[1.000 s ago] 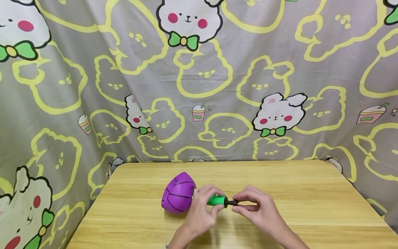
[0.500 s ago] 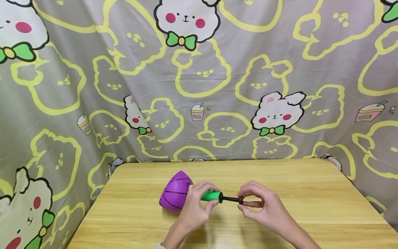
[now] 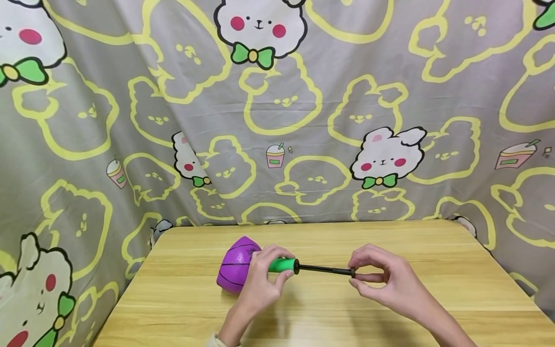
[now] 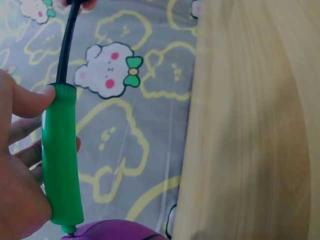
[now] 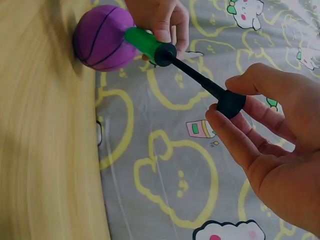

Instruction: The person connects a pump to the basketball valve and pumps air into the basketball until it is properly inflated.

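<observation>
A green hand pump (image 3: 283, 265) lies across the head view, its black rod drawn far out to the right. My left hand (image 3: 261, 277) grips the green barrel, thumb near the black collar. Fingers and thumb of my right hand (image 3: 390, 274) pinch the black knob (image 5: 231, 103) at the rod's end. At the barrel's other end sits a purple ball (image 3: 236, 265) with black lines, its top dented to a peak in the head view. The left wrist view shows a thin metal needle (image 4: 69, 233) running from the barrel into the ball. My left hand partly hides the ball.
Beneath the hands is a wooden table (image 3: 416, 250) with light grain. Behind it and along the left hangs a grey curtain (image 3: 303, 140) printed with yellow outlines and white cartoon animals.
My right hand has moved right, pulling the black rod much further out of the barrel. My left hand, the barrel and the ball have shifted slightly left.
</observation>
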The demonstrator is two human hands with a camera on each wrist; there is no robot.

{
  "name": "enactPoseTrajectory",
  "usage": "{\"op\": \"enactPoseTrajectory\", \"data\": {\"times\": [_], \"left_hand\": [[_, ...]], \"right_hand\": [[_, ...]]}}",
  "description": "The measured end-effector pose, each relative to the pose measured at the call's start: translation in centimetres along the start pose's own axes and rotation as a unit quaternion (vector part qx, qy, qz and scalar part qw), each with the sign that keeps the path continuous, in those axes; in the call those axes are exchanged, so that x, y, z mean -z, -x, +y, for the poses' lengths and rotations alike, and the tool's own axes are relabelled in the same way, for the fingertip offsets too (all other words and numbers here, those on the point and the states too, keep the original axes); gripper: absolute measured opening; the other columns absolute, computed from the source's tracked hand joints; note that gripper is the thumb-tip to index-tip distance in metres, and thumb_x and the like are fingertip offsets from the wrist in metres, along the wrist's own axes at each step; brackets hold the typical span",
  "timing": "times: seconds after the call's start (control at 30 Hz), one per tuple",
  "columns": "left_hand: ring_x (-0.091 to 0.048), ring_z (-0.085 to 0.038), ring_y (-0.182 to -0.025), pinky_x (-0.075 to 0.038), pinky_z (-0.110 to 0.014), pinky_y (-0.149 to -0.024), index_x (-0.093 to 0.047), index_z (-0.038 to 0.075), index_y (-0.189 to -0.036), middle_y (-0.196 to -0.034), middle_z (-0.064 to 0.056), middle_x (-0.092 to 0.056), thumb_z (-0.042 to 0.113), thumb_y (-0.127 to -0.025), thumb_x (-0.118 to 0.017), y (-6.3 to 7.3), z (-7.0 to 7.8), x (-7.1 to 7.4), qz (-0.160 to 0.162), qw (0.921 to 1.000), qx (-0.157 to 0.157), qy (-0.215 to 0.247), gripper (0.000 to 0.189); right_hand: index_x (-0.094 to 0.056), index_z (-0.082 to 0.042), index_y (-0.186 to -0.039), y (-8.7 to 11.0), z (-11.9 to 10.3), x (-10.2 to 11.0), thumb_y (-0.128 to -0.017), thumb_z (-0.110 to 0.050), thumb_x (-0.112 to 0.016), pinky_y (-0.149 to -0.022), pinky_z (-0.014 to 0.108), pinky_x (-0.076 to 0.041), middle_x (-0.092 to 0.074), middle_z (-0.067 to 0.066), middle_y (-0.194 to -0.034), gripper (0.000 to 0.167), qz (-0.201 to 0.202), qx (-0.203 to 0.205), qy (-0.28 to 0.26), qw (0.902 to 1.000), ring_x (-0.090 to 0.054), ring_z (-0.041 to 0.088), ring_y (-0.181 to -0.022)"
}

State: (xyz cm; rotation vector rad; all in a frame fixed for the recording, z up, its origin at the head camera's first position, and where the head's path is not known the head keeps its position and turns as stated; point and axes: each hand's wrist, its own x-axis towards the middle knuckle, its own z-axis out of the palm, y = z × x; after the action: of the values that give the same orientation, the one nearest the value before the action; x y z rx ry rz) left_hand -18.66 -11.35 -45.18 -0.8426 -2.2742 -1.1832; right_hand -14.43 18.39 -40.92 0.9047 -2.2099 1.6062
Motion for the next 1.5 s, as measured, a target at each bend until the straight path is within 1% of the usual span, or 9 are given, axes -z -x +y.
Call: {"op": "enactPoseTrajectory", "data": {"times": [0.23, 0.4, 0.53, 0.73, 0.87, 1.0, 1.1, 1.37, 1.5], "left_hand": [[-0.062, -0.01, -0.107, -0.037, -0.043, -0.09, -0.072, 0.017, -0.109, -0.11, 0.011, -0.068, 0.009, -0.08, -0.081, 0.1, 0.0, -0.5, 0.008, 0.9999, -0.008, 0.009, 0.031], [-0.062, -0.01, -0.109, -0.036, -0.043, -0.092, -0.072, 0.018, -0.109, -0.111, 0.011, -0.068, 0.01, -0.081, -0.079, 0.2, 0.6, -1.2, -0.002, 0.9998, -0.002, 0.021, 0.029], [-0.06, -0.01, -0.11, -0.035, -0.043, -0.094, -0.072, 0.018, -0.108, -0.111, 0.011, -0.067, 0.01, -0.081, -0.079, 0.4, 1.0, -1.7, -0.008, 0.9996, 0.003, 0.026, 0.029], [-0.06, -0.01, -0.107, -0.035, -0.044, -0.091, -0.073, 0.018, -0.106, -0.109, 0.01, -0.067, 0.007, -0.079, -0.081, 0.8, 1.2, -2.3, -0.001, 0.9999, -0.007, 0.015, 0.03], [-0.059, -0.009, -0.107, -0.034, -0.048, -0.092, -0.073, 0.019, -0.105, -0.109, 0.014, -0.065, 0.006, -0.078, -0.081, 1.0, 1.4, -2.7, -0.009, 0.9998, 0.004, 0.019, 0.031], [-0.059, -0.009, -0.108, -0.035, -0.051, -0.093, -0.072, 0.019, -0.105, -0.109, 0.014, -0.065, 0.006, -0.078, -0.082, 1.0, 1.7, -3.1, -0.017, 0.9996, 0.008, 0.02, 0.031], [-0.059, -0.009, -0.108, -0.035, -0.049, -0.093, -0.072, 0.018, -0.106, -0.109, 0.013, -0.065, 0.008, -0.08, -0.081, 1.0, 1.9, -3.4, -0.032, 0.9993, 0.006, 0.016, 0.029], [-0.06, -0.008, -0.107, -0.032, -0.056, -0.095, -0.071, 0.023, -0.107, -0.11, 0.015, -0.065, 0.008, -0.08, -0.081, 0.8, 1.7, -3.0, -0.044, 0.9989, 0.007, 0.018, 0.033], [-0.06, -0.008, -0.106, -0.032, -0.05, -0.094, -0.071, 0.024, -0.108, -0.111, 0.016, -0.064, 0.01, -0.082, -0.081, 0.8, 1.6, -2.7, -0.053, 0.9985, 0.007, 0.01, 0.032]], "right_hand": [[-0.071, -0.006, -0.105, 0.0, 0.1, 0.2, -0.082, 0.006, -0.081, -0.074, 0.039, -0.06, -0.066, 0.01, -0.104, 0.028, -0.015, 0.001, -0.029, 0.9995, -0.069, 0.02, -0.097], [-0.074, -0.005, -0.103, 0.1, 0.4, -0.2, -0.081, 0.005, -0.082, -0.073, 0.039, -0.06, -0.067, 0.008, -0.103, 0.025, -0.021, -0.005, -0.046, 0.9987, -0.072, 0.021, -0.095], [-0.075, -0.006, -0.102, 0.1, 0.8, -0.9, -0.079, 0.007, -0.082, -0.072, 0.038, -0.06, -0.068, 0.006, -0.099, 0.027, -0.01, -0.002, -0.041, 0.9991, -0.073, 0.022, -0.094], [-0.076, -0.006, -0.1, 0.3, 1.6, -2.5, -0.076, 0.012, -0.082, -0.07, 0.037, -0.06, -0.068, 0.006, -0.095, 0.031, 0.014, 0.005, -0.034, 0.9993, -0.073, 0.02, -0.091], [-0.077, -0.007, -0.1, 0.4, 2.1, -3.7, -0.077, 0.007, -0.083, -0.068, 0.036, -0.06, -0.069, 0.006, -0.093, 0.027, 0.032, 0.012, -0.033, 0.9988, -0.073, 0.019, -0.089], [-0.077, -0.004, -0.101, 0.4, 2.5, -4.7, -0.077, 0.007, -0.083, -0.066, 0.035, -0.06, -0.069, 0.008, -0.092, 0.027, 0.045, 0.04, -0.029, 0.9978, -0.073, 0.02, -0.086], [-0.077, -0.003, -0.101, 0.5, 2.7, -5.2, -0.076, 0.01, -0.082, -0.065, 0.035, -0.059, -0.068, 0.009, -0.092, 0.029, 0.051, 0.057, -0.024, 0.9968, -0.073, 0.02, -0.085], [-0.074, -0.007, -0.103, 0.5, 2.7, -5.5, -0.079, 0.008, -0.083, -0.072, 0.034, -0.059, -0.066, 0.008, -0.097, 0.029, 0.025, 0.04, -0.031, 0.9984, -0.072, 0.022, -0.092], [-0.073, -0.01, -0.1, 0.3, 2.2, -5.2, -0.078, 0.008, -0.083, -0.073, 0.033, -0.059, -0.065, 0.006, -0.098, 0.03, 0.012, 0.024, -0.019, 0.9995, -0.072, 0.02, -0.093]]}}
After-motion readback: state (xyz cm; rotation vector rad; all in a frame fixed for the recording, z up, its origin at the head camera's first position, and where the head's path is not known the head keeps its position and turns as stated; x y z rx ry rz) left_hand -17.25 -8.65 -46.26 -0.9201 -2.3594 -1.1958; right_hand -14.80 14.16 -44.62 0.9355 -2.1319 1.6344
